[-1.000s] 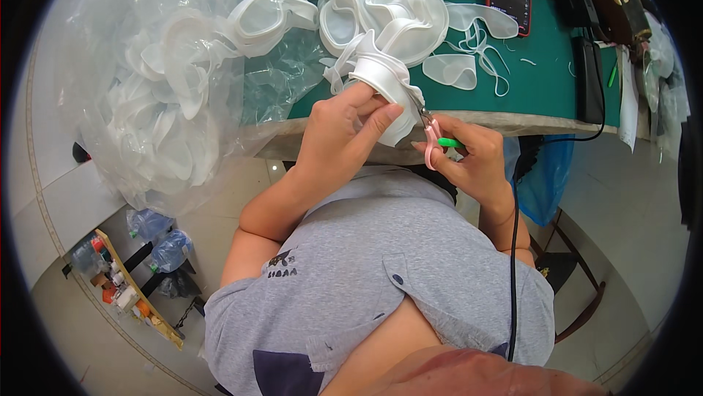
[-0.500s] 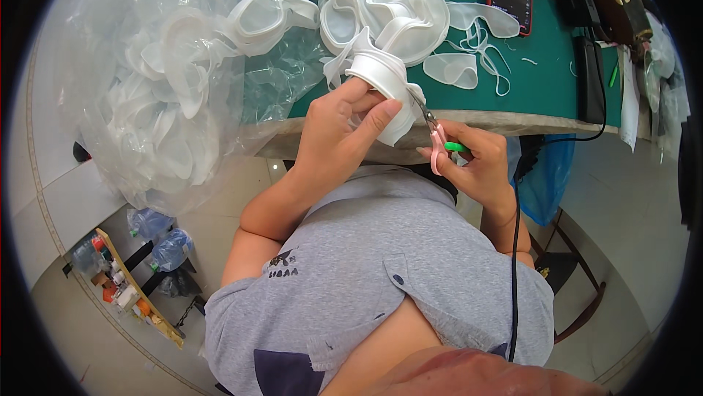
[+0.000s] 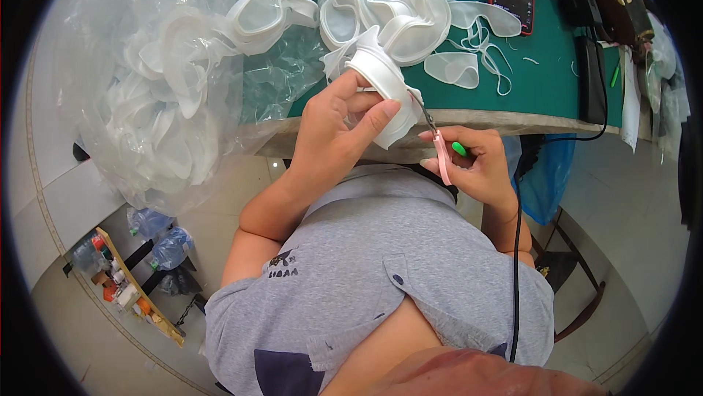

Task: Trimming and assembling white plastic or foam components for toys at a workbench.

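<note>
Left hand [image 3: 333, 140] fingers clasping white moulded piece [image 3: 384, 85], right hand [image 3: 476, 169] gripping pink-handled scissors [image 3: 438, 148], clear bag [image 3: 154, 96] left

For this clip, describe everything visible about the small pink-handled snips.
The snips are a small cutter with pale pink handles and short dark metal blades. The right hand grips the handles, beside something bright green. The blades angle up and left, tips at the edge of the white moulded piece that the left hand holds over the table edge. Whether the blades are closed is unclear.
</note>
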`<state>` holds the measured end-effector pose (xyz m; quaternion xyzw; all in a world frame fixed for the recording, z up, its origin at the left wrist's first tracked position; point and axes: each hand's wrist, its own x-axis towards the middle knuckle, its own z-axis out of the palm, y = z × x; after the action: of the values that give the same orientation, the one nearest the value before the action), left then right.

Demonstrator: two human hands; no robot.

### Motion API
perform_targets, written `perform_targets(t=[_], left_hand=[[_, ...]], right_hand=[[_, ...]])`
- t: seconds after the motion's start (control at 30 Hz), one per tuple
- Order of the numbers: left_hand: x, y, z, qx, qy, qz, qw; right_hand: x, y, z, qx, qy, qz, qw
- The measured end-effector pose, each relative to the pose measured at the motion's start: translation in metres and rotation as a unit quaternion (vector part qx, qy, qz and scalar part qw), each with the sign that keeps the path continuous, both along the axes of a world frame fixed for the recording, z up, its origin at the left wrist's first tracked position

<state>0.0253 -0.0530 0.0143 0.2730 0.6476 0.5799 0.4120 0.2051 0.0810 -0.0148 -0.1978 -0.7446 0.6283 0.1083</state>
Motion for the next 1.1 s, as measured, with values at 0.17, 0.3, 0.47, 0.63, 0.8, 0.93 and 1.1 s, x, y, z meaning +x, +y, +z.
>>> perform_targets(t=[0.17, 0.3, 0.47, 0.63, 0.8, 0.93, 1.1], left_hand=[[-0.003, 0.002, -0.002, 0.032, -0.018, -0.004, 0.999], [-0.001, 0.004, 0.001, 0.025, -0.014, -0.007, 1.000], [-0.001, 0.005, 0.000, 0.020, -0.031, 0.002, 0.999], [0.001, 0.006, 0.000, 0.035, -0.047, 0.013, 0.998], [0.001, 0.006, 0.000, 0.021, -0.039, 0.006, 0.999], [0.002, 0.007, 0.000, 0.022, -0.042, 0.005, 0.999], [0.002, 0.007, 0.003, 0.007, -0.045, -0.007, 0.999]], right_hand=[[0.000, 0.000, 0.004, -0.203, -0.075, 0.030, 0.976], [0.001, -0.005, 0.002, -0.220, -0.077, 0.020, 0.972], [-0.005, -0.015, -0.001, -0.070, -0.041, -0.042, 0.996], [-0.008, -0.021, -0.011, 0.026, 0.007, -0.066, 0.997], [-0.008, -0.020, -0.010, 0.060, 0.007, -0.067, 0.996], [-0.010, -0.021, -0.011, 0.062, 0.011, -0.073, 0.995], [-0.009, -0.019, -0.010, 0.087, 0.004, -0.071, 0.994]])
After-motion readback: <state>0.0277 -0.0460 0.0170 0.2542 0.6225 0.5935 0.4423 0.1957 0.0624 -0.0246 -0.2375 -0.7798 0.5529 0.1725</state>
